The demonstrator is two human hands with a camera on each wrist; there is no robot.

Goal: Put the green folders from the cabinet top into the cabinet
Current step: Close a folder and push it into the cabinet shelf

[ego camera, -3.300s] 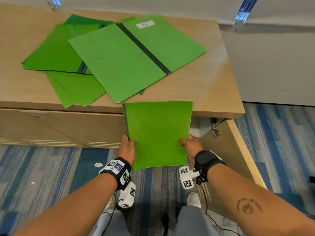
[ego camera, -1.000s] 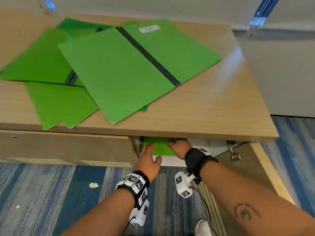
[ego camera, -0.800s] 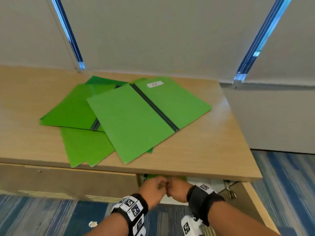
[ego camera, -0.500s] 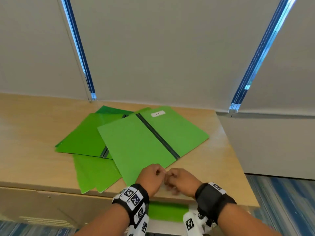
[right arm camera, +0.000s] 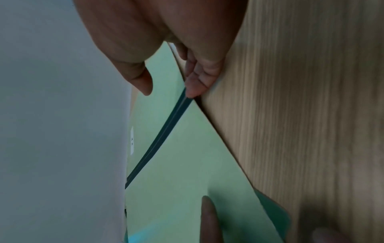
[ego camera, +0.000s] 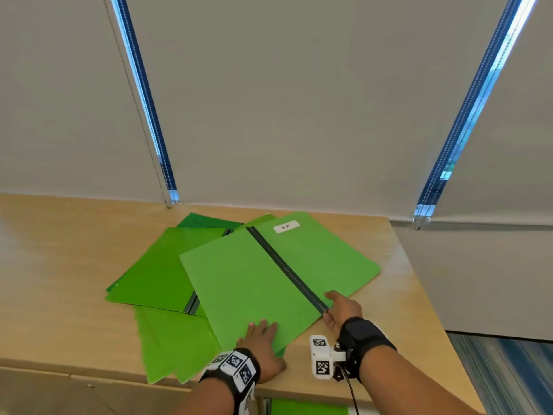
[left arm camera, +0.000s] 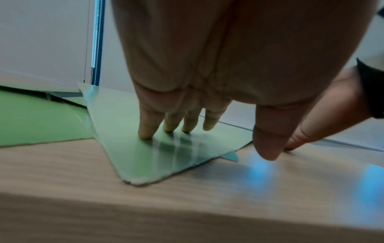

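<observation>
Several green folders lie in a loose pile on the wooden cabinet top. The uppermost folder lies spread flat, with a dark spine and a white label. My left hand presses straight fingers on its near corner. My right hand is at the near end of the spine; its fingertips touch the folder's edge and the thumb hovers just above the cover. Another green folder shows inside the cabinet below the top's front edge.
More folders stick out to the left and towards me from under the uppermost one. Grey roller blinds hang directly behind the cabinet. The top ends at the right, with blue carpet beyond.
Both hands came up from the cabinet opening, leaving a folder inside, and moved onto the uppermost folder on the cabinet top. The head view lifted.
</observation>
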